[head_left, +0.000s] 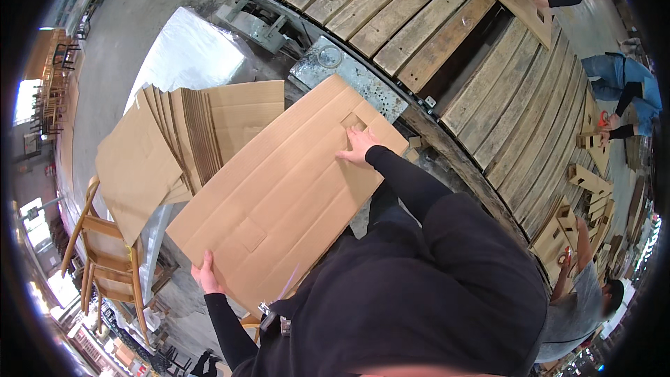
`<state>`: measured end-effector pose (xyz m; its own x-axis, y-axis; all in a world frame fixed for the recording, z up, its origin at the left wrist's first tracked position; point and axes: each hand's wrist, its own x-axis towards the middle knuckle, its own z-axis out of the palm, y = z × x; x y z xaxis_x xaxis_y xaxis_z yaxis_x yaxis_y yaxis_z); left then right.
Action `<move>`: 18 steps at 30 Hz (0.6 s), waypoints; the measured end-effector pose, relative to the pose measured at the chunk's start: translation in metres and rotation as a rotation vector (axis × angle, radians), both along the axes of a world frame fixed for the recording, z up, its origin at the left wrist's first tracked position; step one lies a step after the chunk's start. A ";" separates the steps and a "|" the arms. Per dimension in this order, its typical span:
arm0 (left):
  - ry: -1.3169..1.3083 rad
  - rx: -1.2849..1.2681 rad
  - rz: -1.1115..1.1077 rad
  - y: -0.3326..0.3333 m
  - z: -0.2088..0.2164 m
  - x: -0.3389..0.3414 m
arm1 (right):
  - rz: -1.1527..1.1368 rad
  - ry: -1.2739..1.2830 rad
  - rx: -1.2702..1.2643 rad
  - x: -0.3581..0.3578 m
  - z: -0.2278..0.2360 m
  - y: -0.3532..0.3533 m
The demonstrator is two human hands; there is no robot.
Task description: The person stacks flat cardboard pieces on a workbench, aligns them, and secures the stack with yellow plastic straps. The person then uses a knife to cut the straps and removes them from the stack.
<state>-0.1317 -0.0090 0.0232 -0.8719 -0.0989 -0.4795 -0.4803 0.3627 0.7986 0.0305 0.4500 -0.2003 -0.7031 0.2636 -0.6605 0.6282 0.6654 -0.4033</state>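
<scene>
Cardboard sheet (pixel 279 195) sits mid-frame; left hand (pixel 207 277) pinches its edge, lower left; right hand (pixel 361 145) lies on it, fingers (pixel 354 135) spread.

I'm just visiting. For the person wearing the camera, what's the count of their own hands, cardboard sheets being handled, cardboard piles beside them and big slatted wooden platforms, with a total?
Own hands: 2 (left hand, right hand)
Cardboard sheet being handled: 1
Cardboard pile: 1
Slatted wooden platform: 1
Total: 5
</scene>
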 end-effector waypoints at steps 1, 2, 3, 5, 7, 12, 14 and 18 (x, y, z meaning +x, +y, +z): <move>-0.005 -0.032 0.076 0.002 0.000 0.002 | 0.022 -0.011 -0.058 -0.006 -0.002 0.007; 0.043 0.017 0.005 0.004 0.000 0.000 | 0.062 -0.080 -0.108 -0.015 -0.005 0.016; 0.055 0.023 -0.008 0.006 0.000 0.001 | 0.121 -0.204 -0.158 -0.021 -0.006 0.023; 0.050 0.005 0.002 0.010 0.000 0.001 | 0.142 -0.188 -0.197 -0.030 -0.010 0.036; 0.011 -0.068 0.097 0.013 0.000 0.000 | 0.052 -0.032 -0.128 -0.032 -0.011 0.038; 0.047 0.001 0.053 0.016 -0.001 -0.003 | -0.110 0.103 -0.063 -0.028 -0.013 0.030; 0.042 0.000 0.054 0.015 -0.001 -0.004 | -0.051 -0.099 -0.185 -0.033 -0.013 0.034; 0.021 -0.042 0.181 0.008 -0.007 -0.006 | -0.136 0.040 0.000 -0.040 0.006 0.024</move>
<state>-0.1375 -0.0014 0.0164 -0.8477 -0.2746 -0.4538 -0.5244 0.3056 0.7947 -0.0092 0.4736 -0.1942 -0.6865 0.3578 -0.6329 0.6959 0.5755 -0.4295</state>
